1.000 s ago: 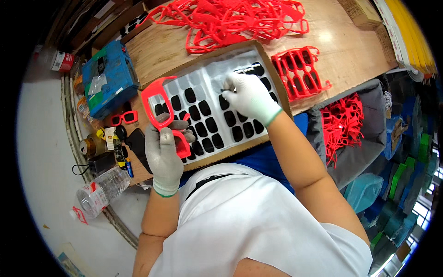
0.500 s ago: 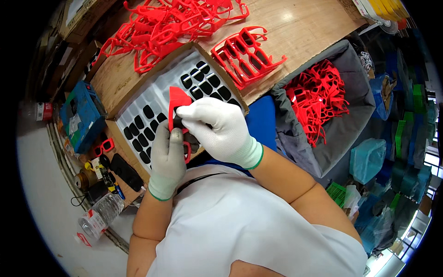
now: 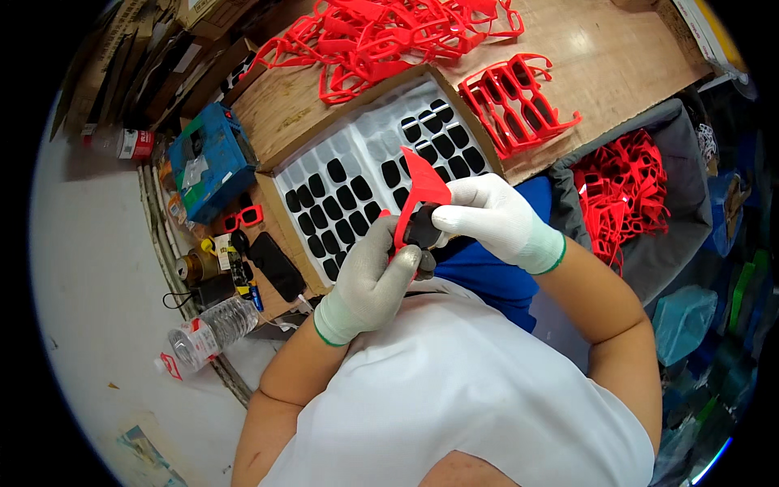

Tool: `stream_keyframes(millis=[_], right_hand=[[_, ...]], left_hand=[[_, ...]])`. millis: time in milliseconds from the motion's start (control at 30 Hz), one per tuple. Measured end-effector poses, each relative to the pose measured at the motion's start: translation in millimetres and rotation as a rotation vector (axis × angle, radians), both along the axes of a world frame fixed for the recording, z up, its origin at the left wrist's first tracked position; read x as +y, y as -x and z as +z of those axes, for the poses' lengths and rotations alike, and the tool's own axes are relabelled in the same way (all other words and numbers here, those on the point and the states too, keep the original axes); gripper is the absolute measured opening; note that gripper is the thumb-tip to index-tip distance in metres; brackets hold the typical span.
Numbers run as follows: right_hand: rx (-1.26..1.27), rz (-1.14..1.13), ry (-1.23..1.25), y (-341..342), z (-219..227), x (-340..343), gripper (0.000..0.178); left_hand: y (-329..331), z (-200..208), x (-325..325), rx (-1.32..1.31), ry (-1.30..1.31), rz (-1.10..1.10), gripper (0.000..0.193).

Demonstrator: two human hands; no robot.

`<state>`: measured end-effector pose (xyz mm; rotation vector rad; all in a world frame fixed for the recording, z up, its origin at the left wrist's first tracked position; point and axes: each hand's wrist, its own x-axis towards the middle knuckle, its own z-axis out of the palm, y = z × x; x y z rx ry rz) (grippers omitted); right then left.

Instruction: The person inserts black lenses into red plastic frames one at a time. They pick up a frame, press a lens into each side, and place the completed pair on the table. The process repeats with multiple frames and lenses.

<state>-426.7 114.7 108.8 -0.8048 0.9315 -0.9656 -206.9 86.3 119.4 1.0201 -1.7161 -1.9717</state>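
Both of my hands wear pale knitted gloves. My left hand (image 3: pixel 372 278), the greyer one, is closed round a red sunglasses frame (image 3: pixel 423 183), which stands tilted with one side pointing up. A dark lens (image 3: pixel 422 229) lies against the frame, pinched at its edge by the thumb and fingers of my right hand (image 3: pixel 497 221). Whether the lens sits in the rim cannot be made out. Just beyond my hands, a shallow cardboard box (image 3: pixel 337 122) holds rows of dark lenses (image 3: pixel 346 197) on a pale translucent sheet.
A heap of red frames (image 3: pixel 381 36) lies on the far side of the wooden table. Several red sunglasses (image 3: pixel 515 105) stand right of the box. A grey fabric-lined bin (image 3: pixel 677 219) holds more. On the left are a blue case (image 3: pixel 213 162), a phone (image 3: pixel 276 266) and a plastic bottle (image 3: pixel 213 333).
My view has swung, so the table now appears farther right and higher. My hands have drawn slightly apart and the red frame has turned, which brings the dark lens into sight.
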Motion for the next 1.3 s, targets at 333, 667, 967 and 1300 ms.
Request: stream_keyframes(millis=[333,667,967,1300], right_hand=[[-0.128,-0.312,-0.018,-29.5,-36.7,22.1,0.027],[-0.078,-0.232,-0.013,-21.6,-25.5,21.2,0.027],[-0.160,-0.267,-0.012,-29.5,-40.6,20.4,0.024],[-0.136,-0.154,0.000,-28.1,-36.9,16.6,0.024]], left_hand=[[5.2,-11.8,1.8,-0.097,0.064,0.041,0.034],[1.6,-12.4,-0.4,-0.071,0.079,0.011,0.032],[-5.4,-18.3,-4.7,-0.029,-0.051,-0.012,0.032],[-15.0,-12.3,-12.7,-0.017,-0.169,0.000,0.026]])
